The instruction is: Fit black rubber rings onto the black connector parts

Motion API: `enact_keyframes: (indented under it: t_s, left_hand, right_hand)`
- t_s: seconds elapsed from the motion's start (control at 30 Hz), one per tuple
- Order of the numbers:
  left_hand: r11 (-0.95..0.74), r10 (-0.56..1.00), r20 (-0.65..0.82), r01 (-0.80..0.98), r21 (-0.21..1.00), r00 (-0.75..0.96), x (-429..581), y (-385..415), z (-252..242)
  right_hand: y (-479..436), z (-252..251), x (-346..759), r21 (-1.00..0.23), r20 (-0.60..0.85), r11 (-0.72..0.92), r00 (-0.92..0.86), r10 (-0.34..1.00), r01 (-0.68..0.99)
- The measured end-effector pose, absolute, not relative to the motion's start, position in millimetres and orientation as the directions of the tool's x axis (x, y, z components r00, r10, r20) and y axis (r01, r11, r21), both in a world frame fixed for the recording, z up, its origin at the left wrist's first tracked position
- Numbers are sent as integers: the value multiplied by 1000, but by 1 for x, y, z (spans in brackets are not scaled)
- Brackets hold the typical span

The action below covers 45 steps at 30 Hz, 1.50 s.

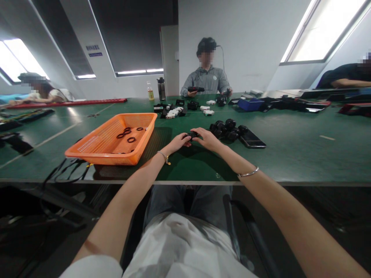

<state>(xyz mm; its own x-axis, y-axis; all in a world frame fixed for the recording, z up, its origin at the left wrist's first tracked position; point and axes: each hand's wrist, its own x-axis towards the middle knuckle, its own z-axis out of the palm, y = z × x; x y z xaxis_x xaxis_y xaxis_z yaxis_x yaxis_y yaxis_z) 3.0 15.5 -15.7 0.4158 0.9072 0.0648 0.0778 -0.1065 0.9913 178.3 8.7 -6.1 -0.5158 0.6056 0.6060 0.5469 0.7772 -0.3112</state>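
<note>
Both of my hands meet over the green table [290, 154] and grip one small black part [192, 134] between them. My left hand [179, 141] pinches its left side with curled fingers. My right hand [206, 138] closes on its right side. Just to the right of my right hand lies a heap of similar black parts [226, 128], with a dark phone [251, 139] beside it. An orange mesh basket [98, 152] stands to the left of my hands and holds several black rings [127, 134].
Across the table a person in a grey top holds a black tool [196, 89]; white and black parts [174, 111] and a blue box [249, 104] lie before them. Two bottles [156, 90] stand at the far edge. Cables [66, 172] hang off the near left edge.
</note>
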Motion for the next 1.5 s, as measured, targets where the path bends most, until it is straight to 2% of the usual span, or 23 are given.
enact_keyframes:
  t_s: [0.13,0.33,0.43,0.57,0.7,0.8,0.9,1.0,1.07,1.17,1.23,1.4,1.5]
  left_hand:
    - [-155,902,107,84,984,418,0,15,-15]
    - [-359,890,271,195,913,368,-1,15,-17]
    - [-470,867,365,311,826,339,-1,12,-15]
    - [-537,843,426,459,708,328,-1,5,-9]
    - [-554,832,433,474,684,347,-2,2,-6]
    - [-519,850,419,383,764,318,-1,6,-9]
    - [-345,926,277,277,897,256,4,11,-13]
    - [-133,989,109,269,954,104,10,16,-15]
    - [-71,996,82,303,950,-21,13,19,-15]
    - [-69,988,116,374,925,-105,13,22,-16]
    - [-86,983,146,425,901,-109,13,21,-15]
    - [-188,965,257,549,815,-51,12,14,-14]
    - [-201,961,268,494,846,-68,15,9,-10]
  right_hand:
    - [7,-7,176,-332,606,778,-512,609,534]
    - [9,-6,175,-427,592,727,-441,674,538]
    - [9,-6,174,-545,539,664,-393,745,512]
    - [10,-7,171,-742,393,521,-356,848,422]
    - [13,-11,168,-813,341,457,-341,876,361]
    - [16,-14,168,-763,429,534,-333,839,363]
    - [16,-15,169,-693,517,621,-348,782,366]
    - [10,-13,166,-603,573,697,-398,717,388]
    - [4,-10,163,-487,617,766,-456,641,418]
    - [-1,-6,158,-300,660,827,-523,540,475]
    - [-3,-5,157,-225,653,825,-548,523,518]
    - [-3,-7,156,-145,573,761,-573,586,633]
    - [-6,-7,154,-95,560,719,-560,611,689]
